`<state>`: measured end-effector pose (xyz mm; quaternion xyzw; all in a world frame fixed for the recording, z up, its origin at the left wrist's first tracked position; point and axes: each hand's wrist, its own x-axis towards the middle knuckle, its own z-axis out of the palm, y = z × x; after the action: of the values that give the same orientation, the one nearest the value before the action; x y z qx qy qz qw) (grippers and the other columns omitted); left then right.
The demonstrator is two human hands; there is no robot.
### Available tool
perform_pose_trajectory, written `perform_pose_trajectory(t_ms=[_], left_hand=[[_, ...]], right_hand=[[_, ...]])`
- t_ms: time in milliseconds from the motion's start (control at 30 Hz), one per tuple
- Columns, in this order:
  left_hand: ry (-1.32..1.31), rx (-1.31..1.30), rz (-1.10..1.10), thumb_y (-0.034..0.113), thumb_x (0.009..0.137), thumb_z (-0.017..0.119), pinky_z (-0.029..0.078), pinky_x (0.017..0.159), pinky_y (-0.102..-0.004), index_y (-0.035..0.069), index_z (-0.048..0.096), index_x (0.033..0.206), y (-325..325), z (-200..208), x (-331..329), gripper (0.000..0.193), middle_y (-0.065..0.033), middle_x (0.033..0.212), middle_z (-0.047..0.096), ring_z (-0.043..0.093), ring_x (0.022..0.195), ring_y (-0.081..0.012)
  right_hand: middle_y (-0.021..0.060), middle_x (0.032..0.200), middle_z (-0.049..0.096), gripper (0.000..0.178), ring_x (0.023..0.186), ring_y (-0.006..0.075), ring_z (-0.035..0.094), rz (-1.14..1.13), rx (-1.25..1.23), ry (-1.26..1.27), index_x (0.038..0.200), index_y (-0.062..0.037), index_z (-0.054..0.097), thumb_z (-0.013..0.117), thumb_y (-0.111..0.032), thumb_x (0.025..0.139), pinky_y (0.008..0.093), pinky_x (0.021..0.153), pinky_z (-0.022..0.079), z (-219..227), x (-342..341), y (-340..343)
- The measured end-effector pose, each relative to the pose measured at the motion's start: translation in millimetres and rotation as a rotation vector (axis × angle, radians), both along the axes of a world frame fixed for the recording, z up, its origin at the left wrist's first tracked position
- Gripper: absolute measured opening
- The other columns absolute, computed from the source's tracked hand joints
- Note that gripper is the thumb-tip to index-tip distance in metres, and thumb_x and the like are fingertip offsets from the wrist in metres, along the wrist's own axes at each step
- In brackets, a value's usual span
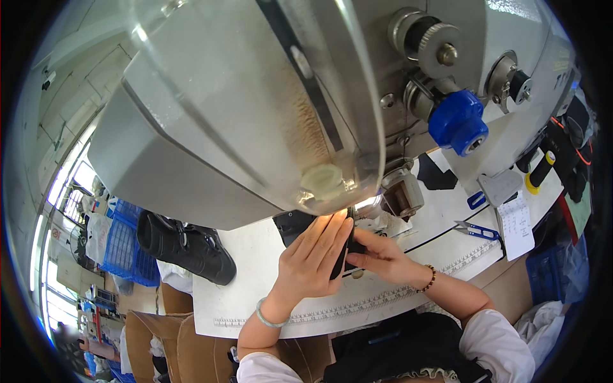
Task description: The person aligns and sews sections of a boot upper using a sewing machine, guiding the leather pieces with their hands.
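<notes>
On the white work table (255,313), under the head of a grey sewing machine (217,127), lies a black piece of material (292,223). My left hand (313,258) rests flat on it, fingers stretched out together and tips close to the lit needle area. That needle area is mostly hidden behind the machine head and a clear shield. From the other side my right hand (383,258) pinches the piece's edge between thumb and fingers. Part of the black piece shows in the gap between both hands.
A black ankle boot (185,246) lies at the table's left. To the right are blue-handled thread snips (477,230), a handwritten paper (516,226), a black thread spool (541,171) and a black cut piece (437,173). A ruler strip (357,307) follows the near edge; cardboard boxes (191,345) stand below.
</notes>
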<state>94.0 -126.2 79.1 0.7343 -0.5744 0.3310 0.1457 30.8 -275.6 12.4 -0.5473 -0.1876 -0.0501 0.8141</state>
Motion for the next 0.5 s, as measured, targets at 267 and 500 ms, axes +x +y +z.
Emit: perform_pose_trajectory(t_ms=[267,500], left_hand=[[0.054,-0.038,-0.079,0.009,0.064,0.060,0.050,0.081,-0.0307,0.001,0.062,0.107,1.6,3.5,11.4,0.044,-0.0100,0.110,0.061,0.060,0.098,-0.0252],[0.078,-0.098,-0.201,0.008,0.062,0.062,0.053,0.071,-0.0303,0.004,0.066,0.100,4.8,3.4,26.5,0.039,-0.0083,0.104,0.063,0.063,0.091,-0.0256]], right_hand=[[0.0041,0.093,0.051,0.027,0.081,0.0084,0.046,-0.062,-0.157,-0.125,0.117,-0.0013,0.041,0.047,-0.006,0.092,0.0231,0.071,0.041,-5.3,6.4,8.1],[0.0093,0.102,0.050,0.029,0.092,0.0132,0.050,-0.050,-0.233,-0.120,0.119,0.0008,0.037,0.044,-0.008,0.093,0.0270,0.082,0.042,1.1,7.1,13.5]])
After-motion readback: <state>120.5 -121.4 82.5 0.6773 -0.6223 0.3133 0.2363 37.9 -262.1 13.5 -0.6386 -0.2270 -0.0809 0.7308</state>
